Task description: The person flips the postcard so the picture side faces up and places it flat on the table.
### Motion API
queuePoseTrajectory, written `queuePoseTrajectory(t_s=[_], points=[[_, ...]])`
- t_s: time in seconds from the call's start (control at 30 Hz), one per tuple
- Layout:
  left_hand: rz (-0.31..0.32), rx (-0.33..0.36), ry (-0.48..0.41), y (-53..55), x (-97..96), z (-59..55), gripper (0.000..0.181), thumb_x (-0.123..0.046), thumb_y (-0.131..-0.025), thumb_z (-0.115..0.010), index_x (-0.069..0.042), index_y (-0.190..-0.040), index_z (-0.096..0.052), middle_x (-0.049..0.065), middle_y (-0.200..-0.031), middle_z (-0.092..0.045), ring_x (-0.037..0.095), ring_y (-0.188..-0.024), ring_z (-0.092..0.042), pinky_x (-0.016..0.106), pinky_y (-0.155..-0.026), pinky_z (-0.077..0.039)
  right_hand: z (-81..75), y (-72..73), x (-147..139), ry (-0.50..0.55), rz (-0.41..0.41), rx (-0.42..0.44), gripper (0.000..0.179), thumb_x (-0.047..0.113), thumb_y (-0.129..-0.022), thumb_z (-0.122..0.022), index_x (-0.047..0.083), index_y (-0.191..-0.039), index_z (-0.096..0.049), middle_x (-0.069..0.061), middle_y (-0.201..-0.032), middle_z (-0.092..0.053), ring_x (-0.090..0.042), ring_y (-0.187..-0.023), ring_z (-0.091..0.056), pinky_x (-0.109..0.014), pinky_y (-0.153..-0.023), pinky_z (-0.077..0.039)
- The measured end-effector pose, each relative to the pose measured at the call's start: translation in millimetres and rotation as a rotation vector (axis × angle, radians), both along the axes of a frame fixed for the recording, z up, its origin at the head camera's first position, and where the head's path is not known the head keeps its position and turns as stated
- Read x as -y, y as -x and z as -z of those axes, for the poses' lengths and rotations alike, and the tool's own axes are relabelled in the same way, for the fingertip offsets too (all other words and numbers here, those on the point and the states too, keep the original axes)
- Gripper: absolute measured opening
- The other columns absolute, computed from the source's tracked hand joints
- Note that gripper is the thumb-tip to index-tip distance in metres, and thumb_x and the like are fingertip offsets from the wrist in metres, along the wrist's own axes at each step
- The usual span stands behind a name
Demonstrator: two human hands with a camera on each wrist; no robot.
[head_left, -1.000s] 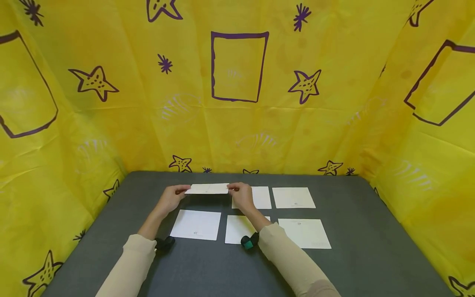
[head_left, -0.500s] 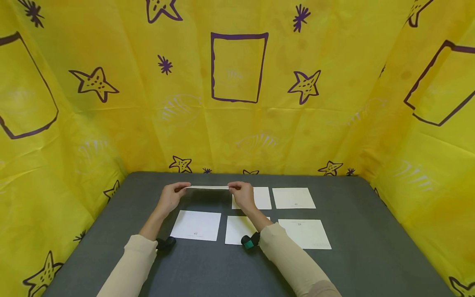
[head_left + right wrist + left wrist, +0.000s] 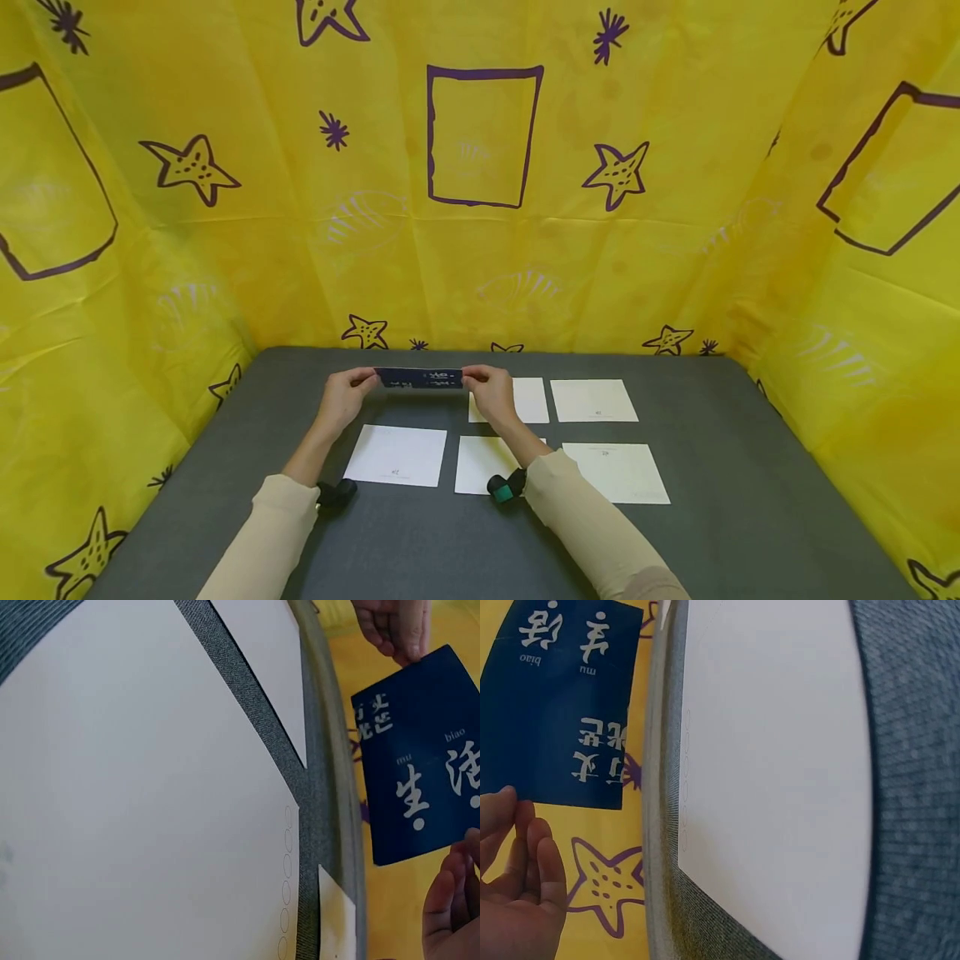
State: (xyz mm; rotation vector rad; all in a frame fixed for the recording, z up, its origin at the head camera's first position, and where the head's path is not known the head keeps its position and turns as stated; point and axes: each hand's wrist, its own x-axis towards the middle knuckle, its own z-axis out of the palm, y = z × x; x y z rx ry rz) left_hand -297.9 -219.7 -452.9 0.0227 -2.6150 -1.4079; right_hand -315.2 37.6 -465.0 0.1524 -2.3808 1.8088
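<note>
Both hands hold up a postcard above the far left part of the table. Its dark blue side, printed with white Chinese characters, faces the person in the head view. My left hand pinches its left edge between thumb and fingers. The opposite edge is pinched by my right hand. Both wrist views show the blue postcard more fully, with small pinyin beside the characters. In the right wrist view the right hand grips near one corner and the left hand the far edge.
Several postcards lie white side up on the dark grey table. A front-left postcard lies below the raised one; a back-right postcard sits farther right. The right arm partly covers the front-middle postcard. Yellow patterned cloth surrounds the table.
The held postcard has tilted from its white side, through edge-on, to its blue printed side facing the person. Both hands have stayed nearly in place; the postcards on the table have not moved.
</note>
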Motion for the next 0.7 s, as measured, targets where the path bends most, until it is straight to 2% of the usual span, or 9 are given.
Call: queuePoseTrajectory(t_s=[0.17,0.4,0.7], points=[[-0.021,-0.01,-0.02,1.5,0.3,0.6,0.026,-0.011,-0.097,-0.059,0.006,-0.115,-0.067,0.024,-0.109,-0.068,0.025,-0.09,-0.058,0.014,-0.069,-0.045,-1.2,-0.2,0.6,0.014,0.002,0.006,0.012,0.006,-0.088,-0.068,0.001,-0.097,-0.075,-0.014,-0.094,-0.074,-0.014,-0.078,-0.061,-0.021,-0.067,-0.049],[-0.019,-0.027,-0.016,0.4,0.2,-0.8,0.027,-0.012,-0.096,-0.059,0.006,-0.115,-0.067,0.025,-0.109,-0.068,0.027,-0.09,-0.058,0.015,-0.069,-0.045,-2.5,0.1,0.7,0.039,0.008,0.036,0.012,0.007,-0.089,-0.068,0.001,-0.096,-0.075,-0.014,-0.093,-0.074,-0.013,-0.075,-0.058,-0.02,-0.064,-0.046],[-0.031,-0.009,-0.04,0.6,-0.1,-3.7,0.029,-0.013,-0.097,-0.059,0.005,-0.118,-0.066,0.025,-0.113,-0.067,0.03,-0.096,-0.06,0.016,-0.073,-0.045,-4.2,-2.2,0.1,0.049,-0.015,0.048,0.011,0.008,-0.09,-0.066,0.001,-0.096,-0.073,-0.014,-0.091,-0.07,-0.013,-0.07,-0.052,-0.021,-0.059,-0.045]])
